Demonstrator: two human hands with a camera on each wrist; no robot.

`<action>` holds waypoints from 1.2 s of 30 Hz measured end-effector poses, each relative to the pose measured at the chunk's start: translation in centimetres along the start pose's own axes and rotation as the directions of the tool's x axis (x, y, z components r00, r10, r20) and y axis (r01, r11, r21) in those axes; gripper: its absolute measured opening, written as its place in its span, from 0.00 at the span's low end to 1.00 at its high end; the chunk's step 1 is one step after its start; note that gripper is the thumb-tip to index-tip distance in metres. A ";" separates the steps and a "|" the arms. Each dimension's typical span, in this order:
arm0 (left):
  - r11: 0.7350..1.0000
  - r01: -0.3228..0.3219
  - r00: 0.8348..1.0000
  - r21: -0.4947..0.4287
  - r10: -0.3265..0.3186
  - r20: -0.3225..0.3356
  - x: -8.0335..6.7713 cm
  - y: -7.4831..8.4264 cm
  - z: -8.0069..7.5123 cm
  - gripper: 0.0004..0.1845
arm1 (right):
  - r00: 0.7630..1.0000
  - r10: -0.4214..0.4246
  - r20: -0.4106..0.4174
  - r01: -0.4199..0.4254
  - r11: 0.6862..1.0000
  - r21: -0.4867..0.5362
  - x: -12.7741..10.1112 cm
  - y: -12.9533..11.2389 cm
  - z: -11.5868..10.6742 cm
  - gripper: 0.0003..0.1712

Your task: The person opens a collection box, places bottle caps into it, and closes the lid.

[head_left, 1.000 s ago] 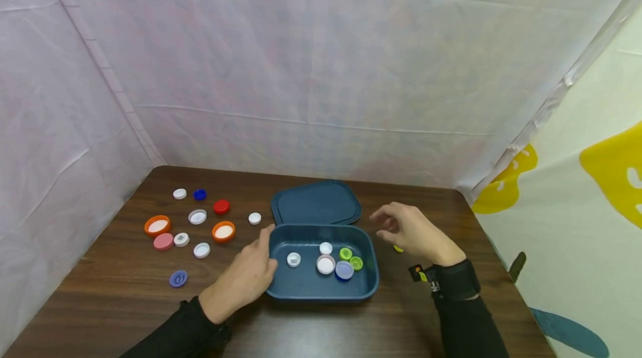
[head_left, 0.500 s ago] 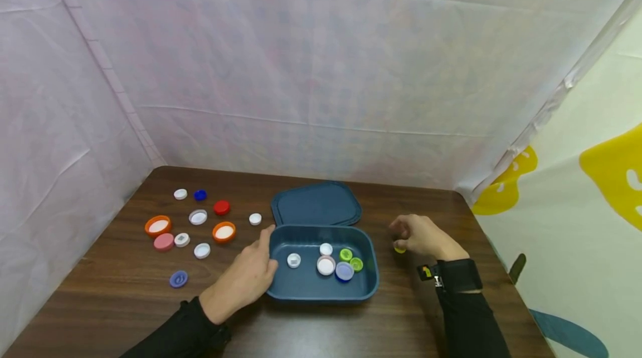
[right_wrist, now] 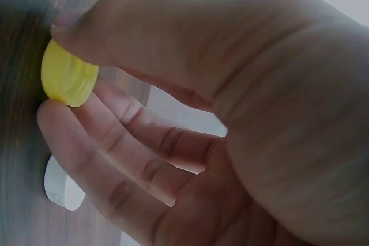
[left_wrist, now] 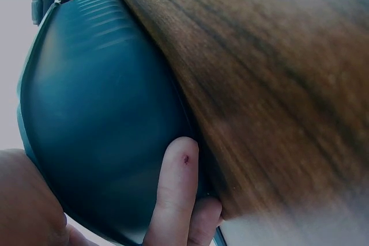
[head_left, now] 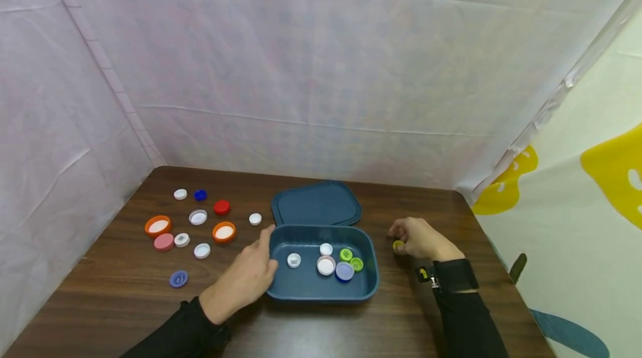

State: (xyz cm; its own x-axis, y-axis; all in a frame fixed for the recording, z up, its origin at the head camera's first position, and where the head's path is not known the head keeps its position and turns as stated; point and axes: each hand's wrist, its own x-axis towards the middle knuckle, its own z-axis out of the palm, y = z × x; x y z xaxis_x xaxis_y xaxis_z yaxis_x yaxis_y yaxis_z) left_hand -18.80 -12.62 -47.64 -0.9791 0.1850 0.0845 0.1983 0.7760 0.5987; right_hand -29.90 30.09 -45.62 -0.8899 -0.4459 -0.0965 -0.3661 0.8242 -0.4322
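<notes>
A person's right hand [head_left: 423, 240] holds a yellow bottle cap [right_wrist: 68, 73] between thumb and fingers [right_wrist: 64, 126], low at the worktop [head_left: 321, 331] to the right of a blue plastic container [head_left: 303, 285]. The left hand [head_left: 247, 275] grips the container's left wall. Inside lie white, green and blue caps; a blue lid [head_left: 317, 203] lies behind, with more caps scattered at left.

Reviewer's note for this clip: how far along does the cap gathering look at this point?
Apparently done: six caps show inside the box, which the left hand holds.
In hand: the right hand pinches a yellow cap.
Likely left: eleven loose caps left of the box, a white cap near the right hand, and perhaps the lid, lying off.
</notes>
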 end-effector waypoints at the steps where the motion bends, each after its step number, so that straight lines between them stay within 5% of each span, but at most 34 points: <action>1: 1.000 -0.001 1.000 0.002 0.001 -0.001 0.0 0.0 0.0 0.38 | 1.000 -0.003 0.002 0.003 1.000 -0.001 0.0 -0.1 0.0 0.17; 21: 1.000 0.009 1.000 -0.002 -0.009 0.007 0.0 0.1 -0.1 0.39 | 1.000 0.016 -0.005 -0.016 1.000 0.011 0.0 -0.8 0.0 0.08; 36: 1.000 0.016 1.000 0.007 -0.016 0.015 0.0 0.0 0.0 0.39 | 0.979 -0.144 -0.146 0.138 0.989 -0.055 -0.5 -4.3 -1.3 0.08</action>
State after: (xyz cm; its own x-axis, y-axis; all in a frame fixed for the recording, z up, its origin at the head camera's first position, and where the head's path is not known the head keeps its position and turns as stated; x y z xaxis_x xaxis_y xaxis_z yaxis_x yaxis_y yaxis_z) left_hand -18.83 -12.60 -47.67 -0.9813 0.1817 0.0633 0.1834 0.7828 0.5946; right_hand -28.20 27.19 -42.55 -0.8578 -0.5043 0.0992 -0.4996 0.7730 -0.3911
